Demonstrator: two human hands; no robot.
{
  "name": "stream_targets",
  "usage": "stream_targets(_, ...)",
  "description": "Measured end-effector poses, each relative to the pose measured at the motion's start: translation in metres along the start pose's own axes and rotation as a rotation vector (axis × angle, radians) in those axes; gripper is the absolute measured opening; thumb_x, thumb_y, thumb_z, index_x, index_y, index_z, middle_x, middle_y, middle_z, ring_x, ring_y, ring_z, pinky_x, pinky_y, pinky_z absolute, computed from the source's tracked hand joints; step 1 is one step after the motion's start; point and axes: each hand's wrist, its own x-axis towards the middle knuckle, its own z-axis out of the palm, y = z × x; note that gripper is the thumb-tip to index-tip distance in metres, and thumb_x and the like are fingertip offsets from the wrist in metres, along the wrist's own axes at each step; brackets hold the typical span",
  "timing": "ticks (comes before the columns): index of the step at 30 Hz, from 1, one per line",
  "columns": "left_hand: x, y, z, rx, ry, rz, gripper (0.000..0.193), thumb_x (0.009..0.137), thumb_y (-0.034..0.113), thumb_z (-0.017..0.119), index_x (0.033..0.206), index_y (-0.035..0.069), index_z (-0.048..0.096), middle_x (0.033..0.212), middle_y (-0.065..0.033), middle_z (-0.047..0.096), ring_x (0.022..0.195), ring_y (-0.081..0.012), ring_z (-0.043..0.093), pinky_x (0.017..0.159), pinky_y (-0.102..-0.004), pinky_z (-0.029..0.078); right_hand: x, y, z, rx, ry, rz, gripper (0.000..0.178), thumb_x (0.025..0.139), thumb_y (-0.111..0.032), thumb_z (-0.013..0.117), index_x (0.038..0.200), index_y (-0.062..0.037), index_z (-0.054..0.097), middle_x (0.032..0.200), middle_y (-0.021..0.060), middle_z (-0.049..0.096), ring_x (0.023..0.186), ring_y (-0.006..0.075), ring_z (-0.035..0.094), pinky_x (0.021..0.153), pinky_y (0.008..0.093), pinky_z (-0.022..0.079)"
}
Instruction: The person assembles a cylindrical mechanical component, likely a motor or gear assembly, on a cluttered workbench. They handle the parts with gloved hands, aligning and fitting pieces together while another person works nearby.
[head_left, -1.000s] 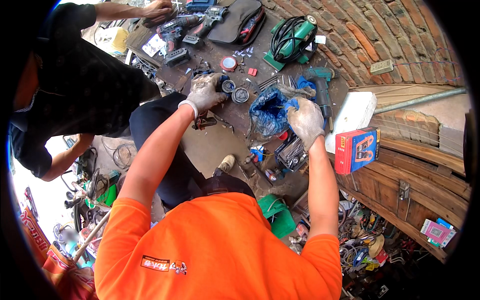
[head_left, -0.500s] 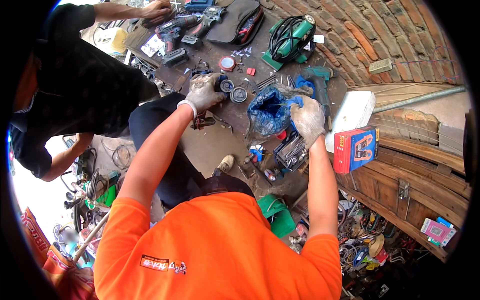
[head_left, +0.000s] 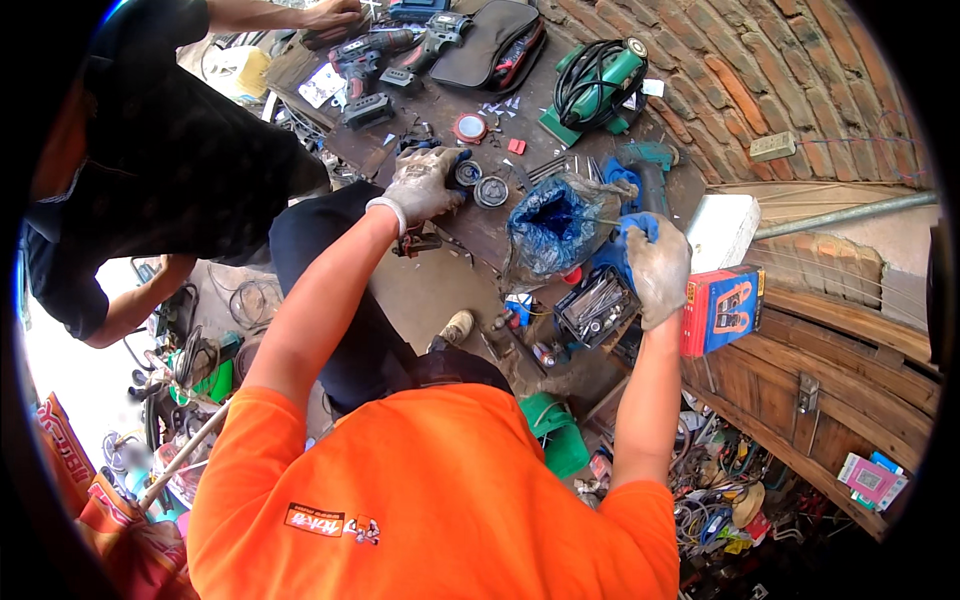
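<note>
My left hand, in a soiled pale work glove, is closed around a dark round part with a ringed face. Right beside it on the bench lies a second round part, like a shallow cap. My right hand, gloved with blue fingertips, is closed on a thin stick that points left toward a crumpled plastic bag. Dark blue, grease-like stuff fills the bag's open mouth. The fingers hide the stick's other end.
Cordless drills, a tool case and a green corded tool lie at the back of the bench. A tray of bits and a red-blue box are near my right hand. Another person is at left.
My right hand has moved right and toward me, drawing the stick back from the bag's mouth. My left hand keeps hold of the dark round part. The whole view has shifted slightly.
</note>
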Motion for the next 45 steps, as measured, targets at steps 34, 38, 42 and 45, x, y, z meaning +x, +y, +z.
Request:
stream_targets(34, -0.001, 0.005, 0.011, -0.035, 0.054, 0.153, 0.07, 0.067, 0.045, 0.084, 0.133, 0.029, 0.065, 0.15, -0.0143, 0.05, 0.145, -0.0405, 0.037, 0.123, -0.0565, 0.017, -0.053, 0.015, 0.1, -0.472, -0.084, -1.12, 0.015, 0.083, -0.019, 0.068, 0.092, -0.0069, 0.07, 0.091, 0.0098, 0.067, 0.076, 0.0254, 0.065, 0.066, 0.04, 0.052)
stream_targets(38, -0.001, 0.008, 0.006, -0.052, -0.003, 0.138, 0.07, 0.068, 0.043, 0.084, 0.134, 0.03, 0.065, 0.151, -0.0142, 0.049, 0.145, -0.0408, 0.036, 0.123, -0.0555, 0.016, -0.05, 0.02, 0.113, -0.638, -0.223, -1.179, 0.012, 0.083, -0.017, 0.059, 0.085, -0.0098, 0.068, 0.084, 0.0082, 0.063, 0.075, 0.0226, 0.063, 0.064, 0.038, 0.05)
stream_targets(42, -0.003, 0.006, 0.006, -0.09, 0.005, 0.164, 0.07, 0.07, 0.043, 0.082, 0.136, 0.032, 0.064, 0.151, -0.0131, 0.05, 0.145, -0.0404, 0.036, 0.124, -0.0551, 0.015, -0.048, 0.013, 0.119, -0.753, -0.324, -1.197, 0.012, 0.084, -0.016, 0.059, 0.085, -0.0089, 0.069, 0.084, 0.0078, 0.065, 0.079, 0.0221, 0.065, 0.066, 0.0363, 0.05)
stream_targets(45, -0.001, 0.005, 0.008, -0.096, -0.01, 0.152, 0.068, 0.071, 0.046, 0.081, 0.136, 0.033, 0.065, 0.15, -0.0116, 0.051, 0.146, -0.0398, 0.036, 0.124, -0.0551, 0.014, -0.048, 0.005, 0.12, -0.818, -0.411, -1.184, 0.013, 0.084, -0.017, 0.059, 0.085, -0.0092, 0.069, 0.084, 0.0077, 0.066, 0.081, 0.0218, 0.066, 0.067, 0.0356, 0.051)
